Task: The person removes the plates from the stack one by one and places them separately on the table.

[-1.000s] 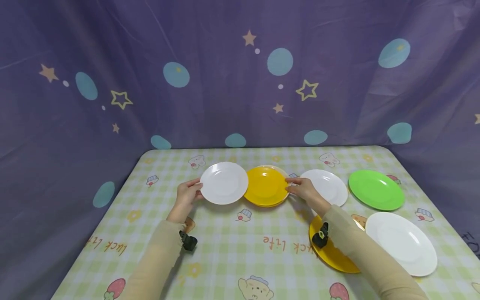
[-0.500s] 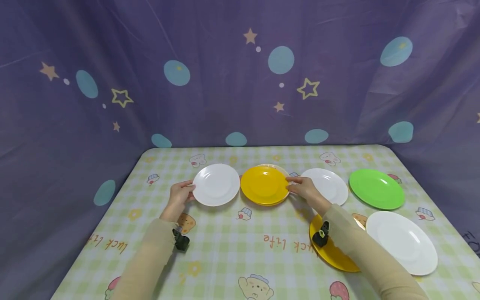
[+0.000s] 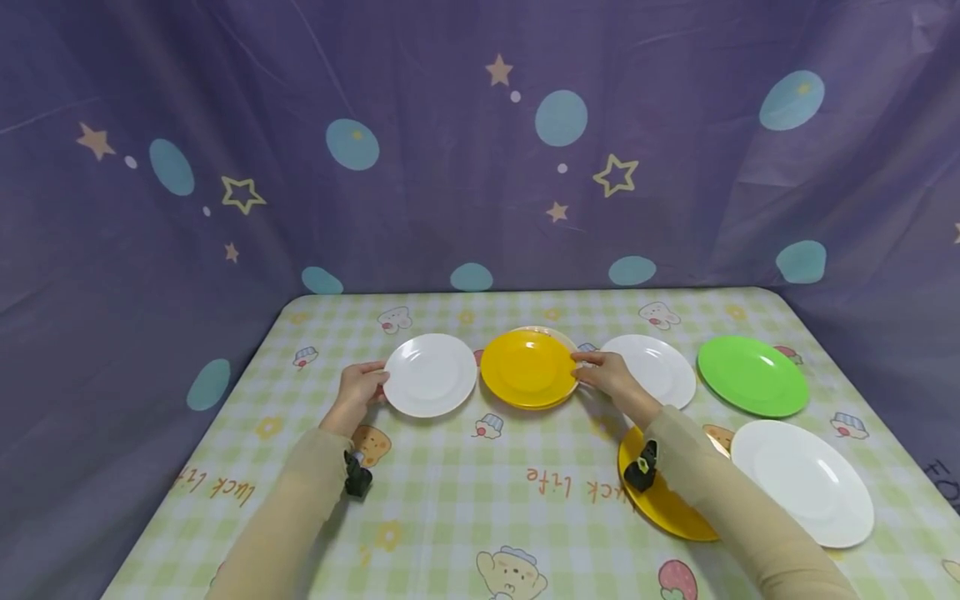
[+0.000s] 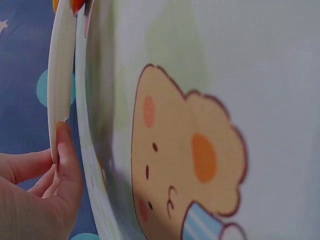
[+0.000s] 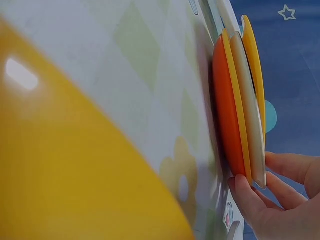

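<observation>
In the head view my left hand (image 3: 362, 395) pinches the left rim of a small white plate (image 3: 430, 375). The left wrist view shows that plate (image 4: 61, 75) edge-on between thumb and fingers, with a gap to the tablecloth near the hand. To its right and apart from it is a stack topped by a yellow plate (image 3: 528, 367). My right hand (image 3: 611, 379) grips the stack's right edge. Seen from the right wrist, the stack has a yellow plate (image 5: 254, 70) on top, a cream-white plate (image 5: 248, 107) between, and another yellow plate (image 5: 231, 112) below.
Right of the stack lie a white plate (image 3: 660, 373) and a green plate (image 3: 752, 377). Nearer are a large white plate (image 3: 810, 487) and a yellow plate (image 3: 667, 508), partly under the right forearm. A patterned cloth (image 3: 450, 508) covers the table; a purple curtain (image 3: 442, 225) hangs behind.
My left hand has moved left with the white plate, from overlapping the yellow stack to apart from it, then the plate came slightly down and nearer. My right hand has stayed at the stack.
</observation>
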Tool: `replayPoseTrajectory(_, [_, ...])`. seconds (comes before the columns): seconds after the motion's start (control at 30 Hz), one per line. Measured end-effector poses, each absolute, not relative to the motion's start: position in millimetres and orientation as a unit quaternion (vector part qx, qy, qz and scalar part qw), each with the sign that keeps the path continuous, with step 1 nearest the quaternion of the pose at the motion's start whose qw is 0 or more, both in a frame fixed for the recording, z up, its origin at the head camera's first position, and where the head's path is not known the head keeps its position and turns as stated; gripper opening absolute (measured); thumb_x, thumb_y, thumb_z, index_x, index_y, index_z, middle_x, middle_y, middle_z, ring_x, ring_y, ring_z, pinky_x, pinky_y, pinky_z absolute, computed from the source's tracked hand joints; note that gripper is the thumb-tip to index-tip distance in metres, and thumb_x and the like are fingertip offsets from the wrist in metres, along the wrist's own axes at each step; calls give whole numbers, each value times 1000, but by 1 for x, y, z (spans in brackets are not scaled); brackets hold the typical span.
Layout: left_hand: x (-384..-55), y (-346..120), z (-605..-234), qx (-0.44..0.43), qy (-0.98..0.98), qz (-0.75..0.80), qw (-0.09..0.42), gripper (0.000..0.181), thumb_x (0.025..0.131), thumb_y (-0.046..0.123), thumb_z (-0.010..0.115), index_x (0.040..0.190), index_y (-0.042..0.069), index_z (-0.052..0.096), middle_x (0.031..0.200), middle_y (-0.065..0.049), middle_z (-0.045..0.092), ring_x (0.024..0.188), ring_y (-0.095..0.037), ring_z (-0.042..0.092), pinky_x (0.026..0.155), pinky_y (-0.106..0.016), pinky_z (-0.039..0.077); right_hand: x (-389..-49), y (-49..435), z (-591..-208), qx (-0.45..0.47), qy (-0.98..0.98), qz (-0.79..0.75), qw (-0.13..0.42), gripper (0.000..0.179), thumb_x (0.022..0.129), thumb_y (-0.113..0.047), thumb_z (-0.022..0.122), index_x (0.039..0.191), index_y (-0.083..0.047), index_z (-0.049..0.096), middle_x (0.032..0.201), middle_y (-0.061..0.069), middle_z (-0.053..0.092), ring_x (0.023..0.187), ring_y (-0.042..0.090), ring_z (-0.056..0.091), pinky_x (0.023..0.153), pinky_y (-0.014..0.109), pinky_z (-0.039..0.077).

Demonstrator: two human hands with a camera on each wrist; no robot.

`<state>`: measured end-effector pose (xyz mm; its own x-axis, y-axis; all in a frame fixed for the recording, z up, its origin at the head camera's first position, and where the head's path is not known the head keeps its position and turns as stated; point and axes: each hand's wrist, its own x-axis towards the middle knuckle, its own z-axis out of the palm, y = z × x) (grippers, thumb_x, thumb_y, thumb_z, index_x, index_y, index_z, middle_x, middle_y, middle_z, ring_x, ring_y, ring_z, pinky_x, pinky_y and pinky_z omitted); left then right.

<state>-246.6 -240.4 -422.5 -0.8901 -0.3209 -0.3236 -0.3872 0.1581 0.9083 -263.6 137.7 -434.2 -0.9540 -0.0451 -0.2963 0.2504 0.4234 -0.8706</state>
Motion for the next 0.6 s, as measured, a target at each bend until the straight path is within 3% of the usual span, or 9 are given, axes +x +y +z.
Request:
replayPoseTrajectory(0.17, [-252, -240, -425, -236, 765, 598, 34, 36, 88, -2, 49, 123, -10, 49, 65, 0, 55, 46, -5, 49, 43, -14, 45, -264, 138, -434, 63, 834, -530, 138, 41, 87, -11, 57, 127, -1, 52, 136, 19, 44, 104, 19, 47, 80, 19, 50])
replayPoseTrajectory(0.37, [-257, -240, -428, -245, 776, 579, 42, 36, 88, -1, 49, 123, -8, 50, 68, -1, 55, 48, -6, 51, 44, -15, 47, -265, 138, -434, 73, 834, -528, 141, 42, 86, -12, 59, 126, -3, 53, 136, 17, 44, 106, 20, 46, 81, 18, 48])
replayPoseTrajectory(0.6, [-263, -243, -436, -262, 790, 552, 55, 36, 89, 0, 48, 124, -6, 50, 80, -8, 58, 51, -8, 52, 47, -18, 51, -263, 139, -435, 51, 837, -526, 143, 43, 86, -13, 58, 127, -1, 53, 133, 18, 48, 112, 23, 44, 99, 33, 42])
